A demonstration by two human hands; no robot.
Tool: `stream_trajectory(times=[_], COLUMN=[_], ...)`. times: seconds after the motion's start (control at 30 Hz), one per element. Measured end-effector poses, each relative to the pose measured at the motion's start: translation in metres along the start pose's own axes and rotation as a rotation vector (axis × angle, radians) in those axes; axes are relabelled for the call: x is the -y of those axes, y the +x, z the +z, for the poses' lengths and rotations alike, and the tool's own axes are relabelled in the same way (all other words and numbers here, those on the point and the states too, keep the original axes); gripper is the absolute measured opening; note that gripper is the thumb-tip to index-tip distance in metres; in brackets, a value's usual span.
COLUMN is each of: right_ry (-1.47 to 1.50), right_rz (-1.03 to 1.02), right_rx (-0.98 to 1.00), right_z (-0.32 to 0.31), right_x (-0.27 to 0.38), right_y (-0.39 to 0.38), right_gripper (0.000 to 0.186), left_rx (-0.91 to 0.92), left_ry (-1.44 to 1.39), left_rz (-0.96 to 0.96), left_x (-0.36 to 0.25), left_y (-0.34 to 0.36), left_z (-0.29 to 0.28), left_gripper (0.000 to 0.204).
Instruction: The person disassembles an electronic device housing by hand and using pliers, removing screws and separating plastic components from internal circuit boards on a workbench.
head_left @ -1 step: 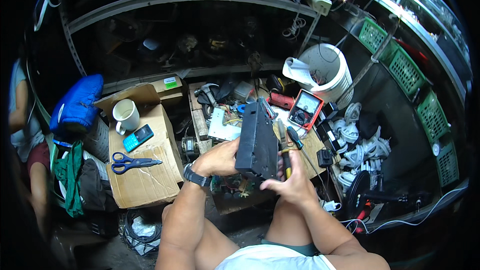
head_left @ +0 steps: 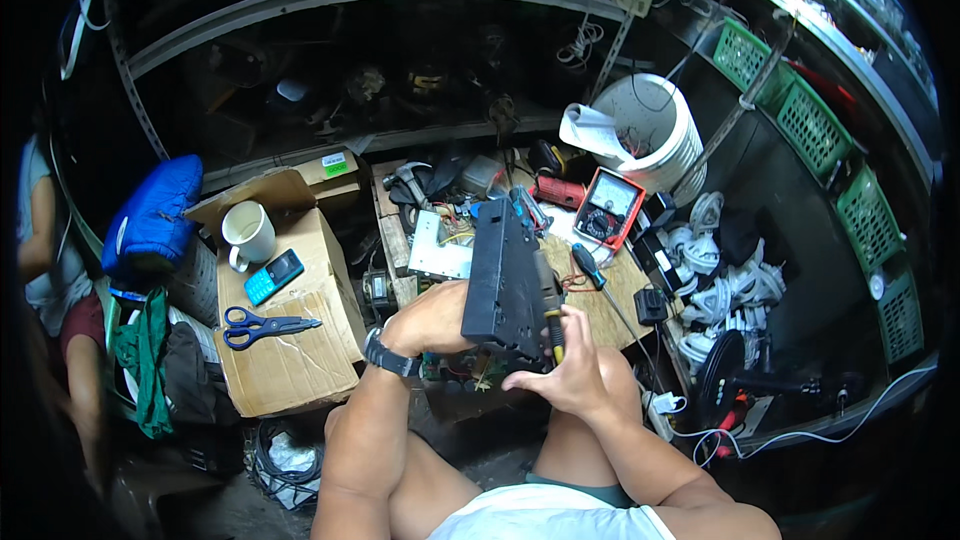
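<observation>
A flat black device casing [head_left: 490, 285] is held on its edge, tilted, over my lap. My left hand [head_left: 430, 318], with a dark watch at the wrist, grips it from the left; its fingertips are hidden behind the casing. My right hand [head_left: 572, 365] is closed round pliers [head_left: 554, 328] with yellow-and-black handles, its thumb sticking out to the left. The pliers' metal end lies against or just beside the casing's right face; contact is unclear. Beyond is a wooden bench [head_left: 622, 285] with a blue-handled screwdriver [head_left: 590, 268] and a red-framed multimeter [head_left: 608, 208].
On the left, a cardboard box [head_left: 285, 365] bears a mug [head_left: 249, 232], a blue keypad phone [head_left: 274, 277] and scissors [head_left: 265, 327]. A hammer [head_left: 410, 180] lies at the bench's back. A white bucket [head_left: 680, 150] and white lamps [head_left: 715, 295] stand right. Another person [head_left: 60, 270] is far left.
The casing and both hands have shifted slightly left. My right hand has brought the pliers closer to the casing's face. The whole view has also moved a little.
</observation>
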State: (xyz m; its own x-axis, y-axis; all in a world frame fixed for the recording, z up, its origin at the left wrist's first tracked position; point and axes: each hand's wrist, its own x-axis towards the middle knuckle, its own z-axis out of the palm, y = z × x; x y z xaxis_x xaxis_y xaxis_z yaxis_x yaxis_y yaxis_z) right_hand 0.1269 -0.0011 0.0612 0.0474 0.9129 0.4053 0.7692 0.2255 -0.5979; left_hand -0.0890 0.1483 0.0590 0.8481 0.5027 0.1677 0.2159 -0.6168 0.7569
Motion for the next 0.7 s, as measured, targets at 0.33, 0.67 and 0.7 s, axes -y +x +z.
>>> stream_trajectory(times=[0.33,0.67,0.7], right_ry=[0.061,0.793,0.797], right_rz=[0.171,0.351,0.356], right_rx=[-0.216,-0.674,-0.698], right_z=[-0.021,-0.081,-0.085], right_x=[-0.032,-0.091,-0.091], right_y=[-0.032,-0.014,-0.012], right_gripper=[0.064,0.058,0.06], left_rx=[-0.291,-0.377,-0.401], left_ry=[0.368,0.524,0.535], left_rz=[-0.318,-0.299,-0.292], left_x=[-0.065,-0.071,-0.07], left_y=[0.012,-0.002,-0.003], left_z=[0.056,0.077,0.078], left_gripper=[0.063,0.056,0.056])
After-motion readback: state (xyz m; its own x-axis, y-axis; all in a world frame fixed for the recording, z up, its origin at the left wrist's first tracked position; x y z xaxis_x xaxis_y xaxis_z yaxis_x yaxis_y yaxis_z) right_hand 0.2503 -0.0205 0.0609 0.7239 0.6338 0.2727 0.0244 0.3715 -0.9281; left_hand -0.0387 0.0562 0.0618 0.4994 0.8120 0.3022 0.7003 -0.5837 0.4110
